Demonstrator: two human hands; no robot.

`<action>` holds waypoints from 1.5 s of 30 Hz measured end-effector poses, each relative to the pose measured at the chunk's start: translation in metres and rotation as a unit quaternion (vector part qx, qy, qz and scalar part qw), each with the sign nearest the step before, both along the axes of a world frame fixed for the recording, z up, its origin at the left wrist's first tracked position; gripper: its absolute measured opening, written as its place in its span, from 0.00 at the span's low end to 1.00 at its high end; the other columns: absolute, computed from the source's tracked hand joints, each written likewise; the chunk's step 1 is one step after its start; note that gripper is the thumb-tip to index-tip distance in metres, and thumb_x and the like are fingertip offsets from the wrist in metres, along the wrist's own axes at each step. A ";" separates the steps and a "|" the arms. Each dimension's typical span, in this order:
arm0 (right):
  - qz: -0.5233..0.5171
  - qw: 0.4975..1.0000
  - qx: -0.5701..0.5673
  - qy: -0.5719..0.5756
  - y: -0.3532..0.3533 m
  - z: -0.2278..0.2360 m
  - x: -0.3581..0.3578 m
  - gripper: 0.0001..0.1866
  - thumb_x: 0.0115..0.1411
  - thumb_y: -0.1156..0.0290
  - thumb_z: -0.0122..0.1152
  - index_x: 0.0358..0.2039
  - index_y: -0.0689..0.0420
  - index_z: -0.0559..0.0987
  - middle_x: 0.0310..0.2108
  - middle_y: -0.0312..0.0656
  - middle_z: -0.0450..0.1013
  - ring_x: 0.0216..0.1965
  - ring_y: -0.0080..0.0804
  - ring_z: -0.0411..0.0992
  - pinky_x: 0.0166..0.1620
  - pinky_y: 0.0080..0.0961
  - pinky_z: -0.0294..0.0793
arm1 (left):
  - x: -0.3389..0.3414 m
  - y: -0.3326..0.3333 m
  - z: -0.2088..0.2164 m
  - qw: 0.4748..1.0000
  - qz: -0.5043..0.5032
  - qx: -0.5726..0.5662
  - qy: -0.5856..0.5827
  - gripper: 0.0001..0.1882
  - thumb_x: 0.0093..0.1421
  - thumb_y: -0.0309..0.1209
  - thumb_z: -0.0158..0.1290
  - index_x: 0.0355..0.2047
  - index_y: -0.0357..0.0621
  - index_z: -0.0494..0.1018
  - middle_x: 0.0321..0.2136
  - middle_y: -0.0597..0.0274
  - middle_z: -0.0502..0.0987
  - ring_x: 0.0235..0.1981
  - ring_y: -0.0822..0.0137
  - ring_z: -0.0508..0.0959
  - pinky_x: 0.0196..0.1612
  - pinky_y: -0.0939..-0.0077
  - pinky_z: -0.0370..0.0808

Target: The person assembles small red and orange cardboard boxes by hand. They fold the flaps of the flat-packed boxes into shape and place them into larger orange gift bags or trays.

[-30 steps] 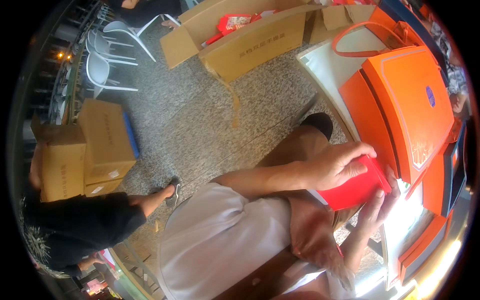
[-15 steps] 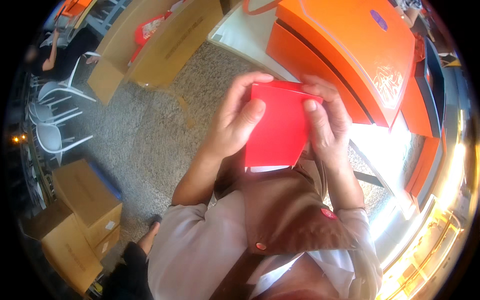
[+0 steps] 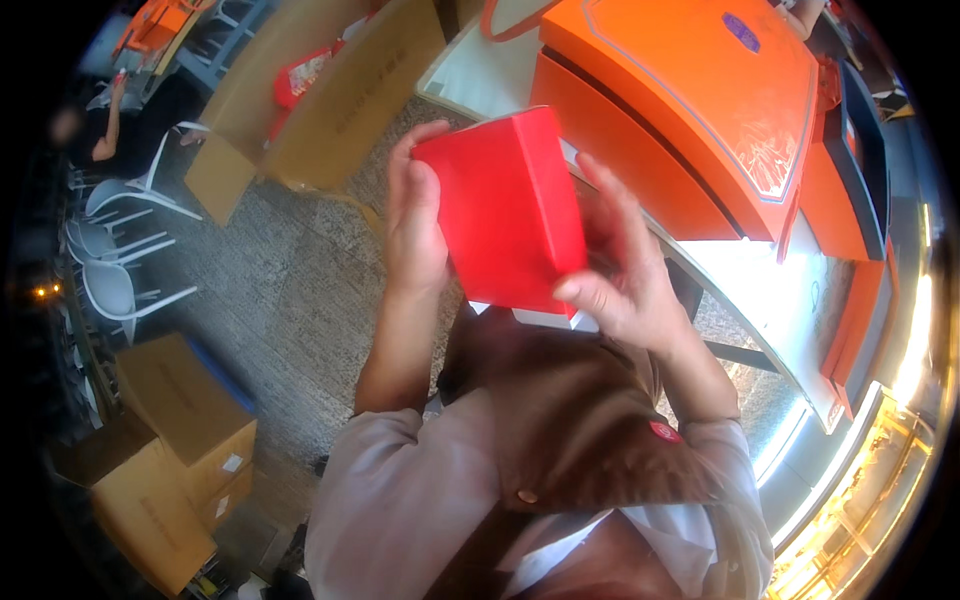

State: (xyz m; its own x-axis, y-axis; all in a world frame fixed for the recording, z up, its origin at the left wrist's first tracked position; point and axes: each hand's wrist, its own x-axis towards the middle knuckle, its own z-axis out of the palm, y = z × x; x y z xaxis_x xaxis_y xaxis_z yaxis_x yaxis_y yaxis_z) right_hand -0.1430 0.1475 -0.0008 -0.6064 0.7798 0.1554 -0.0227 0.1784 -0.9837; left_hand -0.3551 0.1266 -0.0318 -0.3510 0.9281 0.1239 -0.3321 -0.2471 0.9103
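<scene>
A red paper box (image 3: 497, 205) is held up in front of my apron, tilted, with one side wall turned to the right. White flaps stick out at its lower end. My left hand (image 3: 413, 215) grips the left side, thumb on the front face and the other fingers going round behind. At the lower right corner, the thumb of my right hand (image 3: 630, 265) touches the box. The right hand's other fingers are stretched out and apart, beside the side wall. What lies inside the box cannot be seen.
A large orange box (image 3: 690, 110) stands on a white table (image 3: 740, 275) at the right. A tall open carton (image 3: 350, 110) with red items inside is at the back left. More cartons (image 3: 185, 400) and white chairs (image 3: 130, 285) stand at left. A person (image 3: 135, 125) sits far left.
The red box has moved up and to the left and turned, so its right side wall now shows. My right hand has slid down to the lower corner with its fingers spread.
</scene>
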 end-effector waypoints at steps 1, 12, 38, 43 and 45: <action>0.008 0.999 0.035 -0.007 -0.003 0.002 0.000 0.54 0.54 0.50 0.73 0.70 0.64 0.51 0.58 0.57 0.68 0.57 0.46 0.72 0.57 0.38 0.73 | -0.001 0.003 -0.008 1.000 0.007 0.008 -0.008 0.26 0.73 0.47 0.41 0.60 0.40 0.62 0.54 0.54 0.71 0.54 0.64 0.73 0.58 0.67 0.71; -0.100 0.985 0.117 -0.082 0.005 0.018 -0.008 0.26 0.63 0.69 0.61 0.60 0.62 0.69 0.46 0.49 0.75 0.45 0.33 0.76 0.48 0.27 0.75 | -0.020 0.016 -0.046 0.966 -0.057 -0.097 -0.232 0.27 0.74 0.47 0.39 0.62 0.38 0.63 0.58 0.52 0.71 0.57 0.59 0.74 0.60 0.60 0.71; -0.109 0.928 0.353 -0.054 -0.002 0.069 0.001 0.17 0.54 0.87 0.57 0.46 0.68 0.76 0.41 0.50 0.75 0.41 0.45 0.77 0.45 0.34 0.76 | -0.037 -0.022 -0.034 0.978 0.060 -0.076 -0.187 0.30 0.73 0.50 0.38 0.64 0.40 0.61 0.61 0.54 0.69 0.61 0.57 0.70 0.63 0.58 0.67; -0.055 0.963 0.183 -0.192 -0.011 0.048 -0.006 0.14 0.54 0.88 0.54 0.42 0.66 0.78 0.34 0.50 0.75 0.34 0.45 0.76 0.39 0.31 0.76 | -0.026 -0.029 -0.029 0.994 0.108 -0.008 0.027 0.30 0.73 0.46 0.42 0.65 0.37 0.59 0.60 0.52 0.69 0.61 0.59 0.69 0.63 0.60 0.67; -0.092 0.989 0.004 -0.119 -0.012 0.031 -0.002 0.11 0.62 0.84 0.52 0.43 0.65 0.79 0.36 0.47 0.78 0.38 0.38 0.77 0.43 0.26 0.74 | -0.021 -0.035 -0.033 0.983 0.127 -0.029 0.126 0.27 0.73 0.42 0.44 0.64 0.35 0.62 0.59 0.52 0.70 0.60 0.62 0.69 0.62 0.66 0.66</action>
